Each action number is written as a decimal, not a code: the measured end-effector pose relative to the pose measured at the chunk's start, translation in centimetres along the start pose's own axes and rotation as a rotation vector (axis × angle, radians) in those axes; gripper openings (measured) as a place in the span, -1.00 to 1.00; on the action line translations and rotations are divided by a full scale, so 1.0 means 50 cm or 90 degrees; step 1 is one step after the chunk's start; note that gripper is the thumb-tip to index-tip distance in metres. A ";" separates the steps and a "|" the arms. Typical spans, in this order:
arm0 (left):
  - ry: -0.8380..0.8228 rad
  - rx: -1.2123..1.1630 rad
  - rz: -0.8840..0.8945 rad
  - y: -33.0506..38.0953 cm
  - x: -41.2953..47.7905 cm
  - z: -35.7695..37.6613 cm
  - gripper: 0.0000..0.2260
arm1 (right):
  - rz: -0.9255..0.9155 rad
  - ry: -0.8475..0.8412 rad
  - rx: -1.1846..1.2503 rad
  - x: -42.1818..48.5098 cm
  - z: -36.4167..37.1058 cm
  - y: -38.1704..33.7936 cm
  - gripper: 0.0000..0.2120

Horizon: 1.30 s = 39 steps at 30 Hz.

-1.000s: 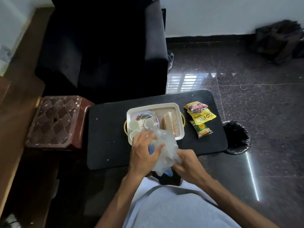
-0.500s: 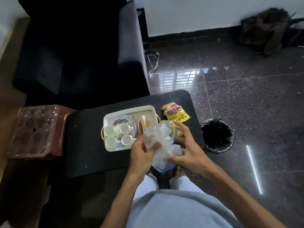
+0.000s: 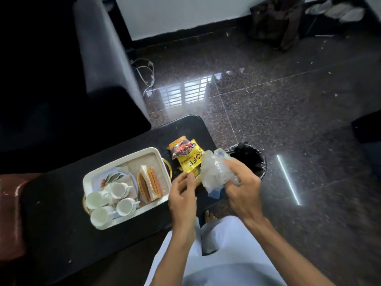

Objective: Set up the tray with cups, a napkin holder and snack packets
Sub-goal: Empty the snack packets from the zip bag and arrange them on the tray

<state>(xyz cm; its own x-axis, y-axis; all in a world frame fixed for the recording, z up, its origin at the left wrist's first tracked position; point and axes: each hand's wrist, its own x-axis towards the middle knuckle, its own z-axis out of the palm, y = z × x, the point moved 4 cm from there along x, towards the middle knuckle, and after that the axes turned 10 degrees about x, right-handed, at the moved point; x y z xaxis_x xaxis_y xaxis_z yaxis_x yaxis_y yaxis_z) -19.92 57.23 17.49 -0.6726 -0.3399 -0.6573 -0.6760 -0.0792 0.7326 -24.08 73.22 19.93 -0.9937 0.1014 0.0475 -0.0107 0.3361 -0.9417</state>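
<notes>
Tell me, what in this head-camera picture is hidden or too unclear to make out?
- Blue item inside the crumpled clear plastic bag, head view: wrapped by the bag and the right hand; I cannot identify it.
- Lowest of the snack packets: covered by the bag and the left hand.
- Bin contents: only a black liner shows.
- Dark bundle by the wall: blurred and small.
- Plate under the cups: mostly covered.

- We are looking at a home sitting room: a dark armchair (image 3: 107, 58) is standing beside a low black table (image 3: 61, 234).
- Polished granite floor tiles (image 3: 288, 104) are reflecting a barred window.
</notes>
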 end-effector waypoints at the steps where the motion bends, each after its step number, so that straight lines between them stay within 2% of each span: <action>1: -0.077 -0.034 -0.034 -0.001 0.010 0.028 -0.65 | -0.018 0.019 -0.015 0.003 0.001 0.013 -0.59; 3: -0.218 -0.099 -0.070 0.007 0.032 0.088 -0.58 | -0.021 0.002 -0.021 -0.001 0.015 0.043 -0.47; 4: -0.243 -0.116 -0.069 0.009 0.049 0.113 -0.59 | -0.002 -0.029 -0.015 -0.004 0.023 0.060 -0.41; 7: -0.200 -0.101 -0.088 -0.005 0.124 0.173 -0.68 | 0.092 -0.158 0.082 0.000 0.023 0.136 -0.42; 10: -0.167 0.012 -0.053 -0.059 0.200 0.249 -0.75 | 0.277 -0.129 0.204 0.040 -0.041 0.254 -0.65; 11: -0.160 0.062 -0.019 -0.077 0.220 0.280 -0.75 | 0.306 -0.105 0.201 0.059 -0.067 0.299 -0.66; 12: -0.151 0.112 0.014 -0.096 0.238 0.315 -0.74 | 0.311 -0.099 0.169 0.078 -0.092 0.342 -0.60; 13: -0.143 0.152 0.038 -0.115 0.254 0.351 -0.73 | 0.316 -0.112 0.131 0.095 -0.113 0.384 -0.46; 15: -0.149 0.199 0.073 -0.157 0.285 0.424 -0.70 | 0.313 -0.187 0.029 0.128 -0.144 0.474 -0.20; 17: -0.187 0.233 0.078 -0.203 0.321 0.496 -0.69 | 0.283 -0.276 -0.159 0.149 -0.167 0.564 -0.24; 19: -0.221 0.248 0.086 -0.246 0.359 0.555 -0.69 | 0.266 -0.260 -0.321 0.162 -0.194 0.650 -0.37; 21: -0.228 0.286 0.108 -0.287 0.400 0.605 -0.68 | 0.245 -0.201 -0.379 0.174 -0.207 0.726 -0.45; 24: -0.158 0.489 0.133 -0.347 0.467 0.657 -0.56 | 0.163 -0.164 -0.404 0.191 -0.197 0.826 -0.49; 26: -0.141 0.555 0.119 -0.383 0.503 0.682 -0.54 | 0.139 -0.198 -0.471 0.200 -0.172 0.887 -0.53; 28: -0.169 0.571 0.107 -0.418 0.533 0.709 -0.55 | 0.157 -0.240 -0.539 0.208 -0.140 0.945 -0.54; 33: -0.211 0.611 0.026 -0.482 0.603 0.748 -0.59 | 0.308 -0.333 -0.481 0.216 -0.086 1.068 -0.33; 36: -0.287 0.622 -0.037 -0.514 0.632 0.766 -0.48 | 0.401 -0.338 -0.416 0.216 -0.072 1.115 -0.27; 39: -0.320 0.639 -0.066 -0.535 0.650 0.772 -0.44 | 0.438 -0.340 -0.400 0.213 -0.065 1.133 -0.24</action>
<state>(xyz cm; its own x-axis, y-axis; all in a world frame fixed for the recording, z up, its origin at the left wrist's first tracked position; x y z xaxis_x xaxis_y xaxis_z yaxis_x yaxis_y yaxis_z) -35.31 84.46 -30.25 -0.4911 0.0582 -0.8691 -0.5190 0.7818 0.3457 -34.91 96.38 -31.83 -0.6859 0.0807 -0.7232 0.4775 0.7998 -0.3636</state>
